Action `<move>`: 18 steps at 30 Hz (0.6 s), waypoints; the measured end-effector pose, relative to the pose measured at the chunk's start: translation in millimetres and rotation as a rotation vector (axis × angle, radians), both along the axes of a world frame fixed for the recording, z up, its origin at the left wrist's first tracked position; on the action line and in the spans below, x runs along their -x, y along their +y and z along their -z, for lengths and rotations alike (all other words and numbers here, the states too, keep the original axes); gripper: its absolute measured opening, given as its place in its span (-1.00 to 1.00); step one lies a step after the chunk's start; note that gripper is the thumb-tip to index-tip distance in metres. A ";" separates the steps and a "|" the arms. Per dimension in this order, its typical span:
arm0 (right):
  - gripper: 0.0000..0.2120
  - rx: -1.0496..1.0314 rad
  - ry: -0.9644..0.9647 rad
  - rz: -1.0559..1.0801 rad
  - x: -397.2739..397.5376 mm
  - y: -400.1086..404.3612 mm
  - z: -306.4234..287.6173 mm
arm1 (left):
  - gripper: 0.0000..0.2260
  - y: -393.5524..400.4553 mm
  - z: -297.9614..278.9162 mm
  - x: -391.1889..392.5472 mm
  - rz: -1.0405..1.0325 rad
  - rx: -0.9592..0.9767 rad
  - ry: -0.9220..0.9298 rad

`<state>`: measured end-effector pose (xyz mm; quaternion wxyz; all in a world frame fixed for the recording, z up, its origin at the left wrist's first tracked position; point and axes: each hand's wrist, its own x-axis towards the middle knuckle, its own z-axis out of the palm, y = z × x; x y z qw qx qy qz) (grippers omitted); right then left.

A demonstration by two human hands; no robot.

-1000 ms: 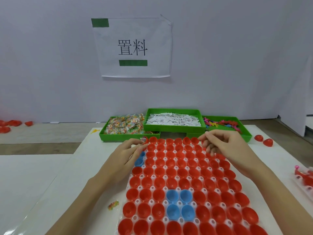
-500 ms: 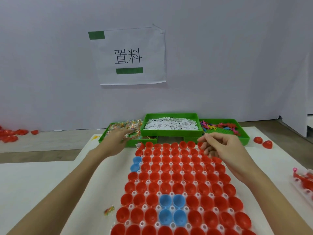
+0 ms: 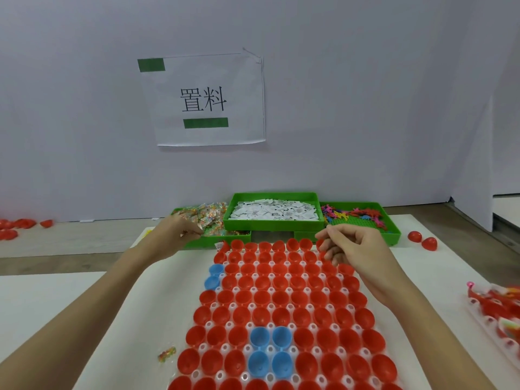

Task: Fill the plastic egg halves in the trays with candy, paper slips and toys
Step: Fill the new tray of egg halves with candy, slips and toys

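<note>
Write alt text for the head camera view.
Over a clear tray of red and blue plastic egg halves, the left hand pinches wrapped candy at the green candy bin; the right hand hovers, fingers curled. Green bins of paper slips and toys sit behind.

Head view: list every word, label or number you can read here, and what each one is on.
"置料": black characters on the white paper sign taped to the wall, between two plain green bars.
Paper slips in the middle green bin: dark print, too small to read.
Candy wrappers in the left bin: too small and blurred to read.
Nothing else carries readable text.
</note>
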<state>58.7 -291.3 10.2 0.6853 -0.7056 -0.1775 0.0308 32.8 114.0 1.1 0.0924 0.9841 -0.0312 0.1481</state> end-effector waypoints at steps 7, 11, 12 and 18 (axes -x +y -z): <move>-0.76 0.001 0.016 0.016 0.1 -0.4 -0.8 | -0.85 -5.1 6.2 8.1 -0.025 -0.094 -0.234; -0.75 -0.038 0.068 -0.001 0.7 -1.2 -3.6 | -0.88 -33.6 5.7 18.7 -0.165 0.285 -0.493; -0.75 -0.050 0.077 -0.005 0.8 -1.4 -4.7 | -0.90 -44.9 4.7 24.2 -0.173 0.403 -0.511; -0.76 -0.012 0.066 0.009 1.4 2.1 -2.6 | -0.78 -96.4 13.6 77.8 -0.115 0.803 -0.462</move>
